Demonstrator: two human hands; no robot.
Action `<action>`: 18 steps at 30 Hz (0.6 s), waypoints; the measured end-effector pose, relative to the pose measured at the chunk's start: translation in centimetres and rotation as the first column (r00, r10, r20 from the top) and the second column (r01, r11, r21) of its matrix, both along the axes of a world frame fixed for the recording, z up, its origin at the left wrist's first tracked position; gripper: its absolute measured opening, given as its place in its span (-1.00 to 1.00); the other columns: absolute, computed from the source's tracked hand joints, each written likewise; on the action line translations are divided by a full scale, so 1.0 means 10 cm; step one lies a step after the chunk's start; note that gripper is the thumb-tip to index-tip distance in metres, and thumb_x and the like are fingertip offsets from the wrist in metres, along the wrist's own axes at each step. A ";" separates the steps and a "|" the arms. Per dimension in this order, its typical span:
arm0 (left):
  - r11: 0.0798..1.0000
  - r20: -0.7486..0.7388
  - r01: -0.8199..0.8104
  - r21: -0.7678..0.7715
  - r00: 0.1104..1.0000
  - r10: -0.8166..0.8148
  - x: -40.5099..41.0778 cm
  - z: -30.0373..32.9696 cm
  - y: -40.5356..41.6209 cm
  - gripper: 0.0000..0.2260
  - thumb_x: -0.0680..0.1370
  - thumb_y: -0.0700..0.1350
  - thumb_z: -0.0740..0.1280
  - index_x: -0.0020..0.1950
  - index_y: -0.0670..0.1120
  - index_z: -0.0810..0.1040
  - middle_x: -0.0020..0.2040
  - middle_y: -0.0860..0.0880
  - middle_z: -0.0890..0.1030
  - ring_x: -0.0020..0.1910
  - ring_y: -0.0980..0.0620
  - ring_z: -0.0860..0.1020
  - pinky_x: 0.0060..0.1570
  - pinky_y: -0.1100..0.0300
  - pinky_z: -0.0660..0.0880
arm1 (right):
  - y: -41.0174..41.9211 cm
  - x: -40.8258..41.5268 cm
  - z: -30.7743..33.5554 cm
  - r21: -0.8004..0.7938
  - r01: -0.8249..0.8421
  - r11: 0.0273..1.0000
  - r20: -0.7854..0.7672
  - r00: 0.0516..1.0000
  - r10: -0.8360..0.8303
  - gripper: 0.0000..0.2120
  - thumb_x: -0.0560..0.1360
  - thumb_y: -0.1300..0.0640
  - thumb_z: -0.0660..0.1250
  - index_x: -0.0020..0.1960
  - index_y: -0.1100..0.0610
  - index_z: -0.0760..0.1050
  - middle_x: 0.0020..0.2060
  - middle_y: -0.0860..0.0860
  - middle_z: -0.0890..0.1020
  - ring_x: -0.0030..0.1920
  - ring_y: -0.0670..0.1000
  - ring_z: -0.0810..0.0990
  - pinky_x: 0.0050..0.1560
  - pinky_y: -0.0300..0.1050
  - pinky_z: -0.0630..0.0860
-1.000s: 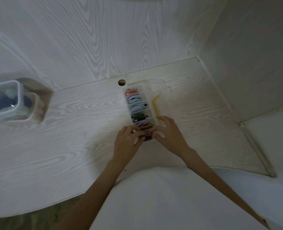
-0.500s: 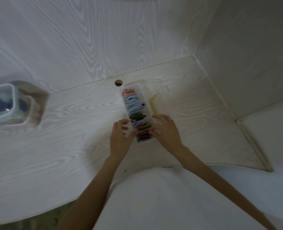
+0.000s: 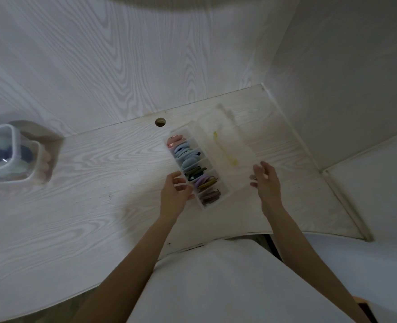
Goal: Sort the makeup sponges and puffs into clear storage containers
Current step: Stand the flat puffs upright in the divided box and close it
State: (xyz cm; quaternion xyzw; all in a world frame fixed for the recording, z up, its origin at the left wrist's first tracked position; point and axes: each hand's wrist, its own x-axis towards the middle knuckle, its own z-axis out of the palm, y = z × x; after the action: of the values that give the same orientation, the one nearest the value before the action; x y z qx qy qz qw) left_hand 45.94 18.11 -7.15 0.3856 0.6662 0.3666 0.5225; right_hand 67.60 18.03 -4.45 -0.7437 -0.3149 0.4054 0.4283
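1. I see the divided clear organizer [image 3: 212,173] on the tabletop [image 3: 99,183], packed with coloured puffs [image 3: 194,170].
2. My left hand [image 3: 174,197] sits against the organizer's left side, fingers curled loosely.
3. My right hand [image 3: 266,180] hovers right of the organizer, fingers relaxed, at its blurred clear lid [image 3: 227,145].
4. Far left of the organizer stand lidded clear containers [image 3: 11,157].

No lettering, label, brand mark or number could be read anywhere in the view. The clear divided container [image 3: 197,169] holding the puffs [image 3: 189,162] carried no legible print, nor did the clear tub [image 3: 8,157] at the far left of the counter [image 3: 87,183], which appeared too blurred to show any marking.
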 end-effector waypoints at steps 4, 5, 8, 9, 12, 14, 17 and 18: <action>0.994 -0.031 0.089 0.060 0.996 -0.087 0.23 0.05 -0.08 -0.71 0.54 -0.20 0.32 0.24 -0.17 0.42 -0.07 -0.03 0.54 -0.16 0.12 0.56 -0.30 0.35 0.56 | -0.02 -0.03 0.29 0.226 -0.096 0.969 0.095 0.993 0.077 -0.62 0.64 -0.02 -0.01 0.14 0.08 0.55 -0.03 0.00 0.58 -0.11 -0.13 0.50 -0.05 -0.31 0.40; 0.985 -0.073 0.157 0.066 0.986 -0.153 0.28 0.06 -0.09 -0.76 0.56 -0.16 0.29 0.21 -0.16 0.46 -0.06 -0.05 0.57 -0.17 0.11 0.57 -0.30 0.34 0.57 | -0.04 -0.05 0.32 0.227 -0.157 0.961 0.125 0.984 0.131 -0.59 0.62 -0.04 0.00 0.05 0.07 0.60 -0.05 -0.03 0.59 -0.09 -0.15 0.50 -0.04 -0.37 0.38; 0.917 -0.412 0.390 0.084 0.851 -0.324 0.31 0.11 -0.09 -0.84 0.56 -0.02 0.26 -0.03 -0.04 0.61 -0.16 0.01 0.65 -0.22 0.08 0.60 -0.22 0.21 0.56 | -0.16 -0.19 0.21 0.053 -0.424 0.904 0.528 0.780 0.335 -0.60 0.49 -0.12 0.06 -0.10 0.03 0.63 -0.01 -0.07 0.55 0.04 -0.06 0.46 0.06 -0.18 0.35; 0.902 -0.497 0.416 0.115 0.810 -0.310 0.28 0.12 -0.11 -0.84 0.55 0.00 0.28 -0.10 -0.01 0.61 -0.21 0.05 0.65 -0.25 0.10 0.59 -0.21 0.21 0.53 | -0.20 -0.23 0.10 -0.019 -0.479 0.877 0.665 0.649 0.369 -0.61 0.47 -0.15 0.08 -0.12 0.03 0.61 0.05 -0.04 0.56 0.10 0.03 0.47 0.11 -0.06 0.34; 0.848 -0.603 0.410 0.335 0.785 -0.142 0.13 0.19 -0.10 -0.85 0.53 0.00 0.27 -0.09 -0.01 0.60 -0.21 0.08 0.62 -0.25 0.17 0.53 -0.22 0.29 0.46 | -0.23 -0.28 -0.09 -0.163 -0.541 0.825 0.825 0.383 0.415 -0.71 0.45 -0.15 0.22 -0.07 0.04 0.56 0.15 0.09 0.55 0.20 0.22 0.46 0.23 0.28 0.32; 0.753 -0.650 0.460 0.471 0.757 -0.056 0.00 0.21 0.01 -0.76 0.52 0.00 0.22 0.06 -0.06 0.59 -0.06 0.02 0.62 -0.09 0.16 0.49 -0.09 0.35 0.41 | -0.19 -0.29 -0.14 -0.214 -0.566 0.796 0.857 0.283 0.431 -0.71 0.37 -0.05 0.43 0.01 0.07 0.54 0.15 0.15 0.57 0.19 0.27 0.49 0.21 0.33 0.35; 0.638 -0.768 0.653 0.408 0.623 -0.146 -0.18 0.15 0.37 -0.60 0.54 -0.03 0.21 0.35 -0.12 0.42 0.32 -0.07 0.46 0.31 0.06 0.36 0.26 0.16 0.32 | -0.15 -0.29 -0.21 -0.248 -0.579 0.777 0.886 0.190 0.424 -0.54 0.24 0.11 0.57 0.07 0.16 0.51 0.13 0.19 0.59 0.16 0.29 0.53 0.15 0.28 0.45; 0.632 -0.817 0.710 0.311 0.539 -0.203 -0.22 0.13 0.49 -0.54 0.56 -0.01 0.20 0.44 -0.11 0.31 0.44 -0.06 0.33 0.43 0.06 0.25 0.36 0.09 0.21 | -0.17 -0.29 -0.24 -0.243 -0.587 0.772 0.894 0.173 0.413 -0.51 0.25 0.12 0.56 0.11 0.17 0.49 0.14 0.19 0.58 0.17 0.29 0.53 0.16 0.28 0.45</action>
State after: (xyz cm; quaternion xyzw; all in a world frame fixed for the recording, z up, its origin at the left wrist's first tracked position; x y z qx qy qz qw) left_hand 43.79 22.99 -5.83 0.8135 0.5194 0.2186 0.1435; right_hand 64.70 16.35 -6.86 -0.6537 -0.7527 0.0136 0.0776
